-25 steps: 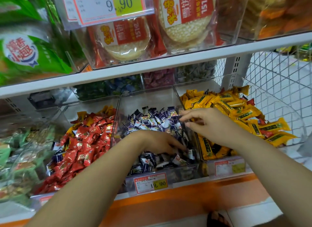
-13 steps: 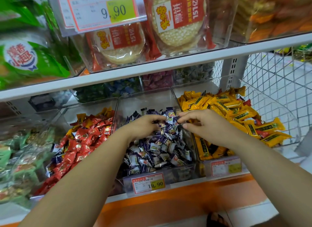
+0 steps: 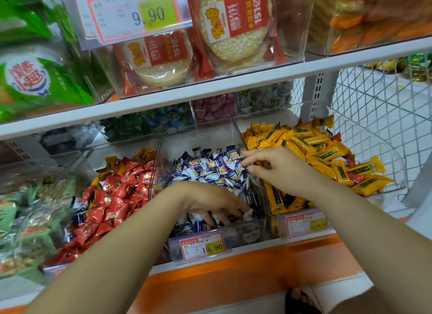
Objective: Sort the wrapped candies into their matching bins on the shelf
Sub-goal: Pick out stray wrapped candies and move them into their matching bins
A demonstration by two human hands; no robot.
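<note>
Three clear bins stand side by side on the shelf. The middle bin (image 3: pixel 198 138) holds blue-and-white candies (image 3: pixel 210 168). My left hand (image 3: pixel 215 202) reaches down into the front of that pile, its fingers curled round some of those candies. My right hand (image 3: pixel 275 168) hovers over the back right of the same pile, thumb and forefinger apart and nothing pinched between them. The left bin holds red candies (image 3: pixel 117 196) with stray blue ones (image 3: pixel 78 217) and yellow ones (image 3: pixel 111 161) among them. Yellow bars (image 3: pixel 311 150) fill the right bin, where a few red wrappers (image 3: pixel 353 177) are mixed in.
A white upper shelf (image 3: pixel 210 86) with rice-cake packs (image 3: pixel 236 26) overhangs the bins closely. Price tags (image 3: pixel 203 246) hang on the bin fronts. A wire mesh panel (image 3: pixel 374 103) closes the right side. More candy bins (image 3: pixel 215 106) sit behind, and green packets (image 3: pixel 25 210) lie at the left.
My left hand was at the front of the blue pile, rose to the back beside the right hand, and is down at the front again. My right hand's thumb and forefinger have spread apart.
</note>
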